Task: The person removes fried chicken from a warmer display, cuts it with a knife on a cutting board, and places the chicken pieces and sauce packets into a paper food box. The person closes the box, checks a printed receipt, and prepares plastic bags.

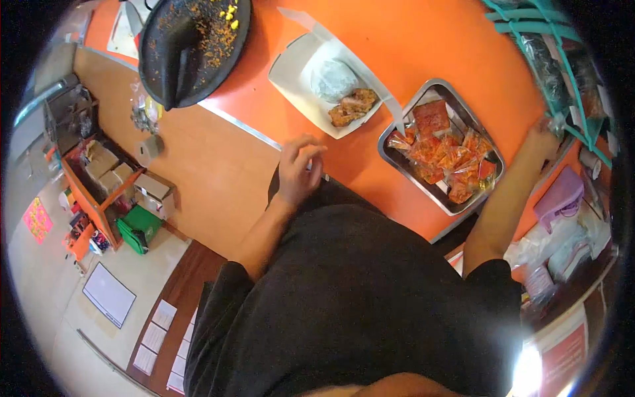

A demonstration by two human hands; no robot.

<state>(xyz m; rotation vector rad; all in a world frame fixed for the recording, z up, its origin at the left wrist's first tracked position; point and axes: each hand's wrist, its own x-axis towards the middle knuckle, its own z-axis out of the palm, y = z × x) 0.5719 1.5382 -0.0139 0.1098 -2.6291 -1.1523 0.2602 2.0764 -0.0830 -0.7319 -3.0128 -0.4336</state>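
My left hand (pixel 301 169) hovers by the front edge of the orange table, its fingers loosely curled and apart, with nothing seen in it. My right hand (pixel 550 135) reaches to the teal basket (pixel 575 99) at the far right, against clear plastic packets; its fingertips are hidden. An open paper box (pixel 297 83) holds a round plastic-wrapped lump (pixel 333 81) and a piece of fried food (pixel 355 106). Between the box and my right arm, a metal tray (pixel 436 204) holds small plastic packets of red sauce (pixel 453 155).
A black stone mortar (pixel 175 56) with brown crumbs and yellow bits stands at the upper left, beside a knife (pixel 132 20). A purple cloth (pixel 559 195) and plastic bags (pixel 549 245) lie at right. Shelves with boxes (pixel 109 172) and a green bag (pixel 139 228) are at left.
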